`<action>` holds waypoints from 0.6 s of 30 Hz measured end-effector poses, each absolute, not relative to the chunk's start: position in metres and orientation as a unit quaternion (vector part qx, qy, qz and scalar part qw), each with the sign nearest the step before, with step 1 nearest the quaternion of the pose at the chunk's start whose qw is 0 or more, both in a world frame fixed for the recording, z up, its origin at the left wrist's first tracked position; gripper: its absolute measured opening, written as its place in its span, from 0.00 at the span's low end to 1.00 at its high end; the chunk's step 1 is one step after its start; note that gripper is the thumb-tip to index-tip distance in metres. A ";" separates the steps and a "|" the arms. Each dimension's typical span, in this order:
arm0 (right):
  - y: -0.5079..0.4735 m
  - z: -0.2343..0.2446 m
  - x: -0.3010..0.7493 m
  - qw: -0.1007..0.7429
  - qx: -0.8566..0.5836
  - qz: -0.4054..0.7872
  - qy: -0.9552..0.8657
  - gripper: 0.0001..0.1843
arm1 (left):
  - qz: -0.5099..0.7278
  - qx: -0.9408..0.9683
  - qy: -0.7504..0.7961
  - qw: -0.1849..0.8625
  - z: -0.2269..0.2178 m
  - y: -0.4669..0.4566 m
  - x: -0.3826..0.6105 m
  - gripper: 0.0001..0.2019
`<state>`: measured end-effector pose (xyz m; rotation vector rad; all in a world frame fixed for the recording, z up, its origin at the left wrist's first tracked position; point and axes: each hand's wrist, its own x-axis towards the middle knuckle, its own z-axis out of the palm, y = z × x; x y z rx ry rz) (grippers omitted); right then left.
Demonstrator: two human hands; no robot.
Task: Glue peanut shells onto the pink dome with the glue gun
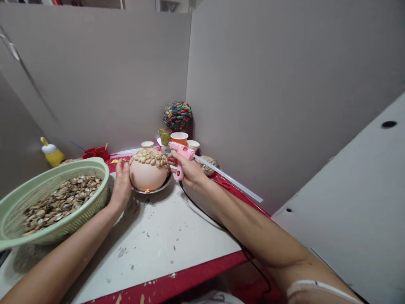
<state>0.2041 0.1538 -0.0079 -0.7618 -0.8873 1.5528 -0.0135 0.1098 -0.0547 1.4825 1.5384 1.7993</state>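
Observation:
A pale pink balloon-like ball, its top covered with tan shell pieces, sits in a shallow metal bowl. My left hand is at the ball's left side, fingers stretched out and seemingly resting against it. On the other side, my right hand grips a pink hot glue gun, fingers wrapped round its handle close to the ball. A long clear glue stick juts from the gun's back, and a black cord runs down from its handle.
A green colander of shell halves stands at left. Behind are red cups, a yellow-and-white bottle, paper cups, a multicoloured ball, twine and red scissors. Grey panels enclose the table.

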 end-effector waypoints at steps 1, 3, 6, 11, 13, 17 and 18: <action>0.154 -0.008 0.204 0.565 -0.320 0.660 -0.377 0.08 | 0.634 0.520 0.544 0.179 -0.055 0.108 -0.013 0.33; 0.154 -0.009 0.203 0.569 -0.314 0.661 -0.374 0.08 | 0.633 0.516 0.546 0.188 -0.054 0.106 -0.011 0.33; 0.156 -0.010 0.203 0.575 -0.306 0.665 -0.366 0.09 | 0.638 0.516 0.540 0.186 -0.048 0.100 -0.007 0.32; 0.160 -0.010 0.202 0.591 -0.285 0.667 -0.353 0.11 | 0.652 0.553 0.513 0.077 -0.034 0.081 0.006 0.30; 0.165 -0.012 0.201 0.592 -0.289 0.669 -0.344 0.13 | 0.644 0.573 0.505 0.036 -0.032 0.074 0.011 0.30; 0.176 -0.019 0.203 0.598 -0.306 0.664 -0.328 0.12 | 0.629 0.592 0.500 0.054 -0.035 0.074 0.013 0.29; 0.178 -0.020 0.204 0.601 -0.310 0.661 -0.326 0.12 | 0.636 0.585 0.500 0.061 -0.036 0.076 0.012 0.29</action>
